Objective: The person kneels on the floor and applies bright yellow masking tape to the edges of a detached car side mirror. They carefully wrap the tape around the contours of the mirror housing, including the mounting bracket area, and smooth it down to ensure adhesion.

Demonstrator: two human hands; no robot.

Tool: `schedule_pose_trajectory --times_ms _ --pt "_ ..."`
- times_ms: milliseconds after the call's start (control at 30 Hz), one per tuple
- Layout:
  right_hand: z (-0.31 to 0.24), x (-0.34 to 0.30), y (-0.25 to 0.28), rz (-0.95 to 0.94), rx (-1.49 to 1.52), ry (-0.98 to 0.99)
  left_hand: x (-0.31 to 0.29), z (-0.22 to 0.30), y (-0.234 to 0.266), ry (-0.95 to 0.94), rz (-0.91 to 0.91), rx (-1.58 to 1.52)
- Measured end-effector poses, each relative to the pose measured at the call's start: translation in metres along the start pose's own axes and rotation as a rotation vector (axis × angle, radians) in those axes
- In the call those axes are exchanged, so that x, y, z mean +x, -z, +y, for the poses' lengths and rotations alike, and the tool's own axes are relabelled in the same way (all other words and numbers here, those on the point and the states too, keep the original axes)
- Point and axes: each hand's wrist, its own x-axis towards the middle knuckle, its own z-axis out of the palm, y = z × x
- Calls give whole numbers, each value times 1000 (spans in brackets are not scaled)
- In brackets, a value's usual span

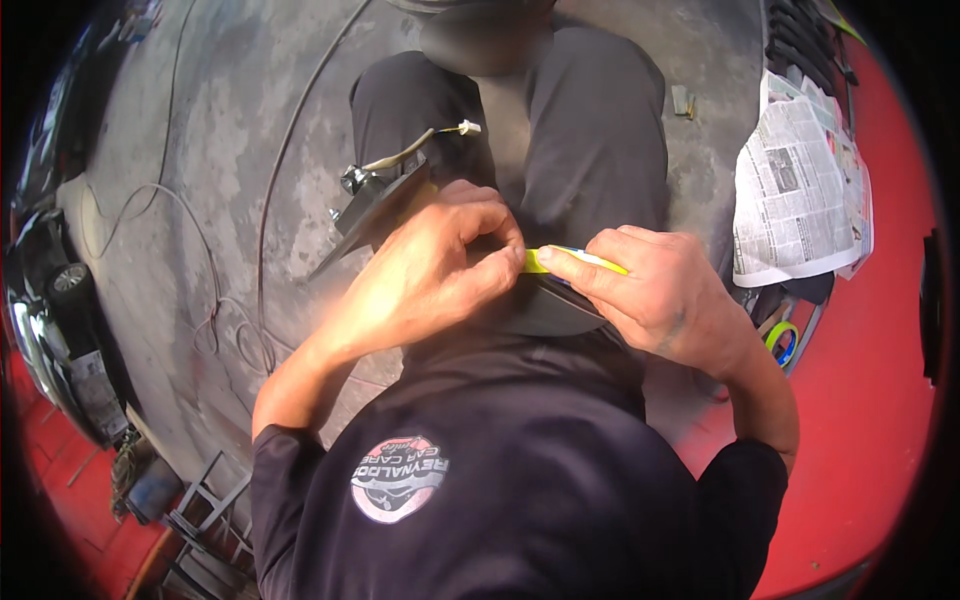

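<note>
A black car part (385, 212), which looks like a side mirror, lies across my lap. From its left end comes a sheathed wire with a white plug (468, 128). Above the part, my left hand (435, 262) is closed, its thumb and forefinger pinching the end of some bright yellow tape (532, 262). My right hand (655, 290) grips the same yellow tape just to the right, thumb on top. A yellow edge with a bit of blue shows under that thumb; fingers hide the rest. Both hands also cover much of the black part's middle.
Newspaper sheets (795, 190) hang over a stand at the right, with a yellow and blue tape roll (783, 343) below. A dark cable (285, 165) runs along the grey concrete floor at left. A car (50, 330) stands at the far left.
</note>
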Motion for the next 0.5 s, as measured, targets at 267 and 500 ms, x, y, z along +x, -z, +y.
schedule_pose_trajectory --times_ms 267,500 --pt "-16 6 15 -57 -135 30 7 8 -4 118 -11 -56" --pt "-35 12 20 -99 -139 -82 11 6 -10 76 18 -34"
